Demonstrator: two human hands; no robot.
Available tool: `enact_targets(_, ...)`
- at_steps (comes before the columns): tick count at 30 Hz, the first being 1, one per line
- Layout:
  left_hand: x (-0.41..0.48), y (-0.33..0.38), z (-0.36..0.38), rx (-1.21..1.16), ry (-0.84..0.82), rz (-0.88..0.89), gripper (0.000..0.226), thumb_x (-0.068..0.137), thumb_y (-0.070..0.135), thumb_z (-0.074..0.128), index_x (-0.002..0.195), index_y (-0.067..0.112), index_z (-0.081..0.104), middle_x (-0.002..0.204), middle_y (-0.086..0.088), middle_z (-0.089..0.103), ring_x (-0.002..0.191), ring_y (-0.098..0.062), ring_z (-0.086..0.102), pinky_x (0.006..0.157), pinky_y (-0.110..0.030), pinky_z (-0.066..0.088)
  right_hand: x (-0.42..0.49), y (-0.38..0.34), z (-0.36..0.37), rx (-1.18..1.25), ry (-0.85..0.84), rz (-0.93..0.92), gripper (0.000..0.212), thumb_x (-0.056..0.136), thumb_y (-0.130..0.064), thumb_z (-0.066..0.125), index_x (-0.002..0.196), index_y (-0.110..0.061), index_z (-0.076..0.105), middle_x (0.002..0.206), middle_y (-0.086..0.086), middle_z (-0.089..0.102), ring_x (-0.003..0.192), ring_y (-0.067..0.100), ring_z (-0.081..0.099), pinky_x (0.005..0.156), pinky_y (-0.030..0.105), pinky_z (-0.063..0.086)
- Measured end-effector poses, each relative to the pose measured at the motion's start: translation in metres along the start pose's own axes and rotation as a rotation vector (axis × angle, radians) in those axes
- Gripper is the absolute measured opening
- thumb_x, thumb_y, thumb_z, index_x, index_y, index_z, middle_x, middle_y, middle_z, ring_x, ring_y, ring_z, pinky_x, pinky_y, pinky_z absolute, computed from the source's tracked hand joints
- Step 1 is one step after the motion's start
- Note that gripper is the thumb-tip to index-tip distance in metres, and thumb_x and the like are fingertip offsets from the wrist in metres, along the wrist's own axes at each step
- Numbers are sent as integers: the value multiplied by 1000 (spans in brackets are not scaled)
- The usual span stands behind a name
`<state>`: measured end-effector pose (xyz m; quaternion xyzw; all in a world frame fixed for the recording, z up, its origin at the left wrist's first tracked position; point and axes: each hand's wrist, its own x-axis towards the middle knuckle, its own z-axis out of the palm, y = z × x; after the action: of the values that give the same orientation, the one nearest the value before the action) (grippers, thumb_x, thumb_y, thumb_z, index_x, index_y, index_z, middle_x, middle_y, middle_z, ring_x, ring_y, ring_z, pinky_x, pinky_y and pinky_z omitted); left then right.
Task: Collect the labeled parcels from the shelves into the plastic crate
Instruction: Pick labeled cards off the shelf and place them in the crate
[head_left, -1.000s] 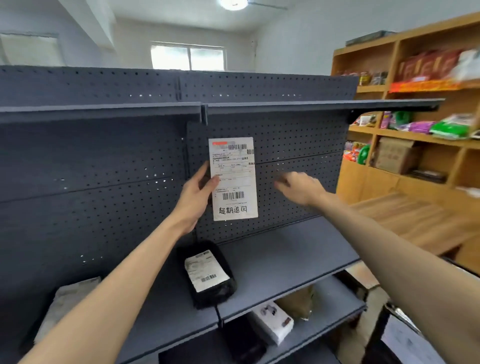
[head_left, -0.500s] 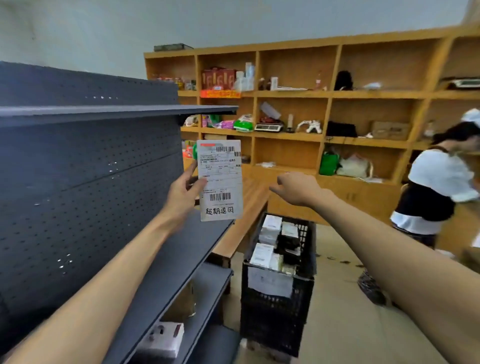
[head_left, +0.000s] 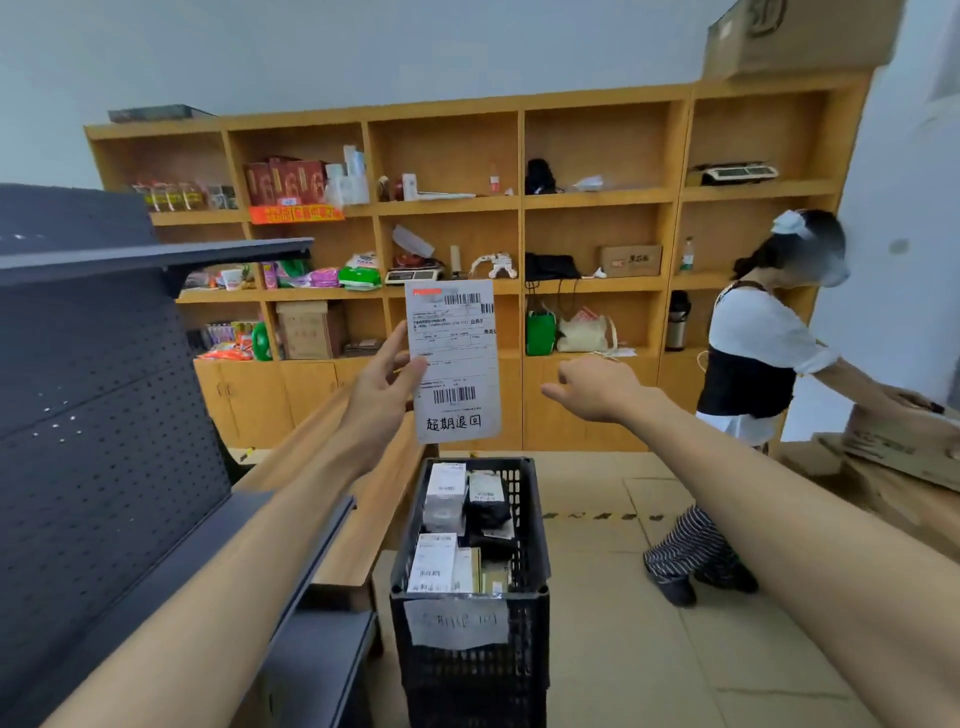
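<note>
Holding a flat white labeled parcel (head_left: 454, 361) up in the air, the left hand (head_left: 382, 395) pinches its left edge, with the thumb on the front and the fingers behind. The parcel stands upright with its label facing the camera. It has bar codes, small print and big black hand-written marks at the bottom. It looks as thin as a sheet of paper, so it may be a slim envelope, but that is hard to tell. It hangs above the far end of the black plastic crate (head_left: 470, 686) and does not touch it. The right hand (head_left: 592, 387) is out to the right of the parcel, near it but apart, with its fingers loosely bent and nothing in it. The crate sits on the floor between the two arms. Inside it lie more parcels: a white box (head_left: 444, 496) and a black bag (head_left: 488, 501) at the far end, and white boxes (head_left: 434, 564) at the near end. A paper tag (head_left: 456, 621) is stuck on the crate's near wall. A dark gray metal shelf (head_left: 104, 415) stands on the left, with a wooden bench (head_left: 374, 525) just beside the crate. A big wooden shelf (head_left: 519, 200) full of small things covers the back wall. Another person (head_left: 748, 364) stands on the right, touching a cardboard box (head_left: 904, 441).
</note>
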<state>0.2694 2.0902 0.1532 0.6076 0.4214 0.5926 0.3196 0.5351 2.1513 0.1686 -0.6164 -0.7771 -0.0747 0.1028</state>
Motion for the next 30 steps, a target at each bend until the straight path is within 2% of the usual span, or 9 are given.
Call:
enact_targets(3,45,-13,6,16,-15,0,56,104,21,54,153,41,37,127,-4,65,115,-18,66,94,-49,58,41,12,10,33,1,15,45,99,-56,40,90,-16,57,86,2,62,83,22,62,79,44,56)
enact_targets(6,88,-31,11,21,-6,-2,56,104,22,55,153,42,37,128,-3,65,118,-18,65,95,-50,57,84,23,20,55,13,18,46,99,-55,40,93,-14,61,89,3,64,84,22,63,80,43,56)
enact_targets(12,150,-79,23,25,-31,-45,57,105,22,53,155,41,34,130,-3,64,117,-17,65,91,-43,60,148,38,50,41,-41,6,37,101,-52,40,97,-17,52,96,2,59,92,23,60,86,44,53)
enact_targets(15,177,-107,24,31,-55,-86,57,105,23,52,156,38,31,130,-3,65,114,-15,68,88,-42,61,175,43,72,48,-79,25,40,101,-54,40,93,-16,52,95,2,60,90,22,61,86,46,54)
enact_targets(20,217,-150,26,-13,-102,-176,59,106,21,50,157,37,26,125,2,69,105,-6,70,67,-20,59,223,48,105,48,-120,68,43,100,-55,40,97,-16,58,92,2,61,86,21,60,84,44,54)
enact_targets(23,244,-176,26,-25,-120,-171,58,105,19,50,155,40,29,122,3,71,105,-7,70,72,-26,61,255,49,120,18,-136,77,43,101,-54,38,100,-15,56,96,3,60,88,22,58,76,37,48)
enact_targets(26,273,-202,24,-47,-137,-180,53,105,16,49,146,45,34,120,3,72,108,-10,70,71,-24,60,288,49,134,23,-154,93,42,101,-53,39,100,-15,56,99,4,61,89,24,58,73,37,46)
enact_targets(30,301,-242,25,-58,-147,-252,54,106,14,48,154,34,35,120,4,72,109,-11,70,74,-28,61,321,46,164,113,-172,148,38,101,-51,41,94,-17,54,96,3,61,87,24,57,72,37,45)
